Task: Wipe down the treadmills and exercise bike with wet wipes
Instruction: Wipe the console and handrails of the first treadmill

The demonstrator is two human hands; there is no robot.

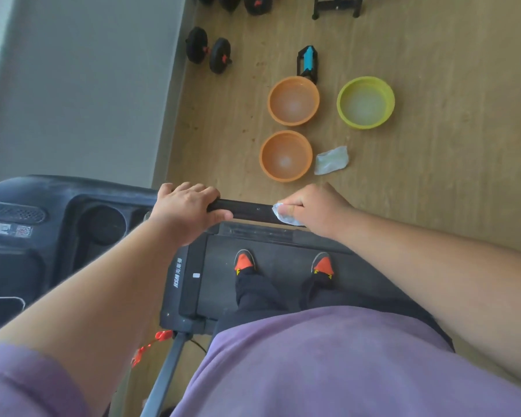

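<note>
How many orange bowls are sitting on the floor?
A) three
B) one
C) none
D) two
D: two orange bowls sit on the wooden floor, one orange bowl farther off and another orange bowl nearer the treadmill handle, while the third bowl is a yellow-green bowl.
</note>
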